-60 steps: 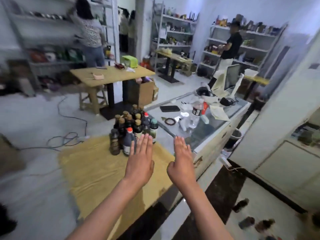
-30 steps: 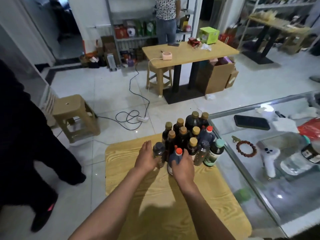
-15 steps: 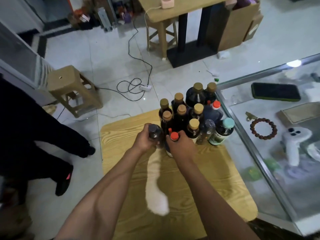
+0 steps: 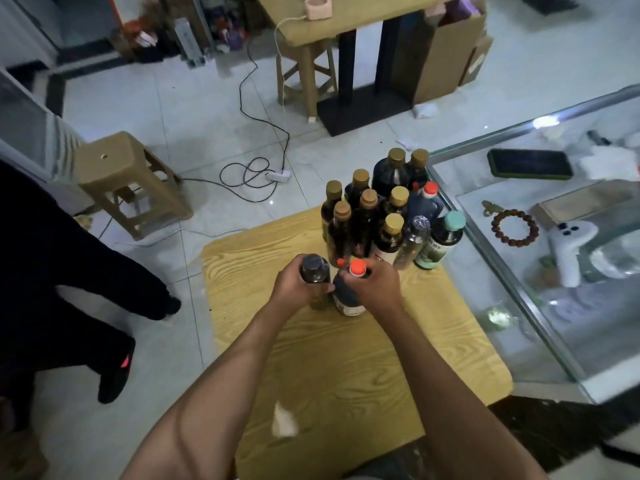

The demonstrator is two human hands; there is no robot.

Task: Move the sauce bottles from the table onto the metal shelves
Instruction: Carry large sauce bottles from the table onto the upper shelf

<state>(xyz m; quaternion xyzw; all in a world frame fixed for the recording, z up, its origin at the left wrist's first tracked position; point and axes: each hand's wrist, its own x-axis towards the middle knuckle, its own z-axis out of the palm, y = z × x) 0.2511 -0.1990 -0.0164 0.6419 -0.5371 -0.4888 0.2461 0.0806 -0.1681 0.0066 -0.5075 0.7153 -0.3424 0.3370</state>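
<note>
Several dark sauce bottles (image 4: 381, 216) stand bunched at the far end of a small wooden table (image 4: 346, 368). My left hand (image 4: 294, 285) grips a dark-capped bottle (image 4: 314, 271) round its body. Beside it, my right hand (image 4: 375, 284) holds a red-capped bottle (image 4: 346, 294) at its neck. Both bottles are pulled a little toward me from the bunch. The metal shelves are out of view.
A glass counter (image 4: 519, 306) borders the table on the right, with a phone (image 4: 530, 163), a bead bracelet (image 4: 515, 227) and a white controller (image 4: 568, 247). A person's dark legs (image 4: 86, 299) stand at left. A plastic stool (image 4: 128, 181) and cables (image 4: 252, 174) sit on the floor.
My hands reached from open in the air to the bottles and took hold of one each. The two bottles have since drawn slightly away from the bunch, and the view has tilted down.
</note>
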